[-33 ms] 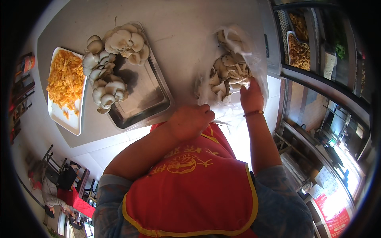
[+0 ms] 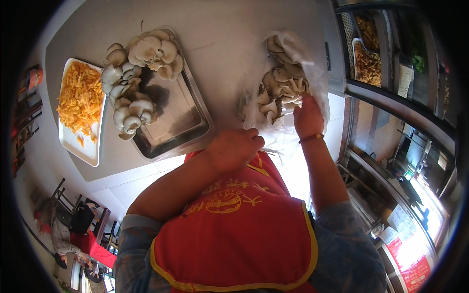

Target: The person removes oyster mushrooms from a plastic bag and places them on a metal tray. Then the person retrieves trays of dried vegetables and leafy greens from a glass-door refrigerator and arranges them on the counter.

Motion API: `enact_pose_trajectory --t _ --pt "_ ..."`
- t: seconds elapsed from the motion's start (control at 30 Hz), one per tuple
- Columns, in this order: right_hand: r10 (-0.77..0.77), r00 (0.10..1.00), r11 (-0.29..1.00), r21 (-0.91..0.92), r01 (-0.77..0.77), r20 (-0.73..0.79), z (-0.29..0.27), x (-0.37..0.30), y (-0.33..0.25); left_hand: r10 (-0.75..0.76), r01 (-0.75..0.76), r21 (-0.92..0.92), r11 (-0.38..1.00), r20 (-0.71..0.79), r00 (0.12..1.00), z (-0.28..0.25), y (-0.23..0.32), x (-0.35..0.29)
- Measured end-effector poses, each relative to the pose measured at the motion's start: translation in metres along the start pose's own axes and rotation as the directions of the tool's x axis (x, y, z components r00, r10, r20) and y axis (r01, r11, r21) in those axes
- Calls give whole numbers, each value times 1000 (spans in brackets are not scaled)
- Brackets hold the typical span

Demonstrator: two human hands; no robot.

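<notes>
A clear plastic bag lies open on the right of the steel table, with grey-brown oyster mushrooms inside. My right hand reaches into its right side, fingers curled against the mushroom stems. Its fingertips are partly hidden, so what they hold is unclear. At the near edge of the bag, my left hand is closed, seemingly pinching the crumpled plastic. Left of the bag rests a shallow steel tray. Clusters of oyster mushrooms lie in its far left part and overhang its left rim.
Beyond the tray on the left stands a white tray heaped with shredded orange food. The table's near edge runs before my red apron. A glass-fronted cabinet with food trays borders the right. Another person is at far lower left.
My right hand has shifted very slightly left and toward me beside the mushrooms. My left hand and the trays look unchanged.
</notes>
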State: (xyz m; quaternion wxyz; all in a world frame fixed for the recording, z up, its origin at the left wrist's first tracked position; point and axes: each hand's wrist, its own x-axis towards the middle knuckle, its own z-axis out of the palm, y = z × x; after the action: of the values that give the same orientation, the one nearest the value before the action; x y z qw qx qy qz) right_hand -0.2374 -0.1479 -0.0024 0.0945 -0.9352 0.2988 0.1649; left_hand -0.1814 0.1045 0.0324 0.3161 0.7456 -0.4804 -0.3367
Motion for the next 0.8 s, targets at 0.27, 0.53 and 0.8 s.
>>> enact_pose_trajectory --t 0.27,0.53,0.8 --pt "-511 857 772 -400 494 73 21 49 43 -24 25 14 1000 -87 996 -1 2 10" --pt "-644 741 611 -456 647 190 1 69 42 -184 170 161 972 81 980 18 -16 42" --pt "-599 742 714 -219 665 301 -42 77 36 -219 201 177 963 88 972 16 -22 30"
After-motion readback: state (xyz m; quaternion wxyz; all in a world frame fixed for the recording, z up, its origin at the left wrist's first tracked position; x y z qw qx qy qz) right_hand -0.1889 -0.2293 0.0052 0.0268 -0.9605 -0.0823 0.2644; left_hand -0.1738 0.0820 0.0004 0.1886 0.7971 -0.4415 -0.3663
